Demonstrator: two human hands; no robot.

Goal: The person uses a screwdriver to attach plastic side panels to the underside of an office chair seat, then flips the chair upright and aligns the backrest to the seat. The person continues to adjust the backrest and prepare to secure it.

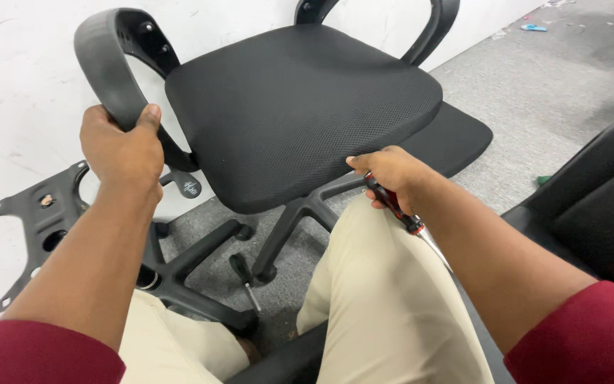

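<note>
Left hand (122, 146), at nine o'clock: clamped on the black armrest (104, 60). Right hand (389, 174), centre: closed around a red-and-black screwdriver (403, 211), handle mostly hidden, thumb on the seat cushion (300, 107). Second armrest cut off at twelve o'clock. Small blue item (533, 28), one o'clock, possibly a tool.

A black metal mounting plate (37, 220) with several holes lay flat on the white sheet (8, 85) at the left, well apart from a second screwdriver (246, 281) with a dark handle that rested on the grey carpet (556, 92) among the legs of the base. A second black seat cushion (456, 139) lay on the carpet behind, and part of another black chair (598, 206) stood at the right edge. Far off at the top right, a small blue object (533, 28) and bits of litter lay on the carpet.
</note>
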